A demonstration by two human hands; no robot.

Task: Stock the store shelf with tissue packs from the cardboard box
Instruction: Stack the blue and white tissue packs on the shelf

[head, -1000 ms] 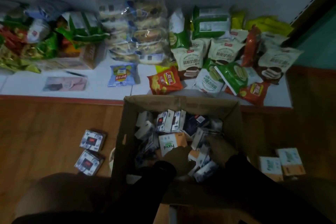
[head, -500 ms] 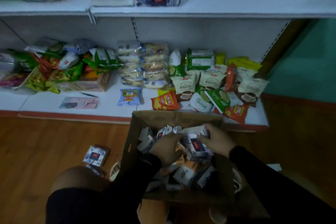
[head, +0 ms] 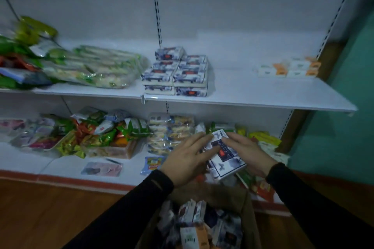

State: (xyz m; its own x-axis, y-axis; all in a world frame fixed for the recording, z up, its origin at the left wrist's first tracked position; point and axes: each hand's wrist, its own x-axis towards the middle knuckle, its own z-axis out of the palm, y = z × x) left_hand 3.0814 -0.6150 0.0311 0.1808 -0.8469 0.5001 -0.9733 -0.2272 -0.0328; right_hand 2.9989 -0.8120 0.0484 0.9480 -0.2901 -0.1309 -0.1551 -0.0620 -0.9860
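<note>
**Tissue packs held above the box, facing the shelf**

Tissue packs (head: 223,155), blue-and-white with a red label, sit stacked between both hands in the air above the cardboard box (head: 245,204), in front of the lower shelf. The left hand (head: 187,157) lies over their left side with fingers extended and its thumb across the top pack. The right hand (head: 245,152) presses flat against their right side, fingers straight. More packs fill the box below. On the upper shelf (head: 263,95) stands a stack of matching packs (head: 176,73), with orange-and-white packs (head: 289,67) well apart to the right. Bagged snacks (head: 89,66) lie to the left.
</note>
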